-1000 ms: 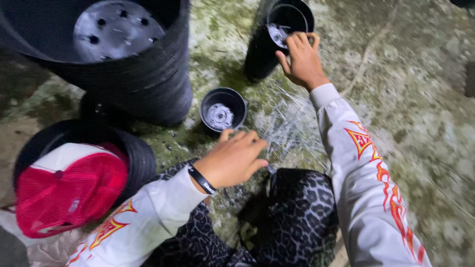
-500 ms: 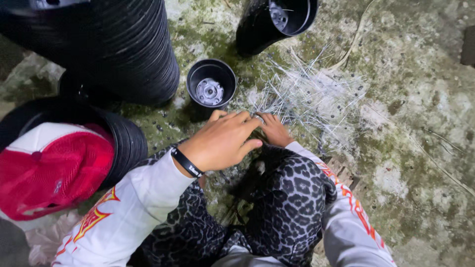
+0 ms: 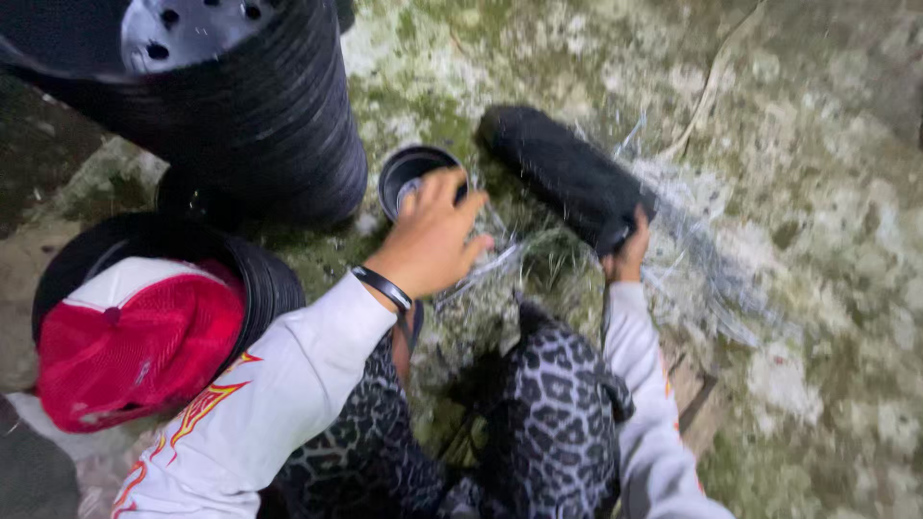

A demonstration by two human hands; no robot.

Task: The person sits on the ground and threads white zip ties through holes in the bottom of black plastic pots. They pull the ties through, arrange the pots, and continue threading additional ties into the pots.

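Left hand: the left hand is held over the small black pot, fingers loosely curled at its rim; whether anything is pinched cannot be told, since the palm is turned away.
Right hand: the right hand is closed around the lower end of a stack of small black pots, which is lifted on a slant, its far end toward the upper left.
Small pot: it stands upright on the ground just beside the large stack of black pots, mouth open, something pale inside.
Progress: one small pot is judged to be set apart from the stack (only one stands alone in view); most of the nested pots are judged to be left in the gripped stack.
Other things: a red and white cap lies in another wide black pot at the lower left; pale thin strands are scattered near the right hand.
Surface: rough concrete ground, mottled with green and pale patches, is seen.
Room: apparently outdoors, dimly lit; no walls are shown.
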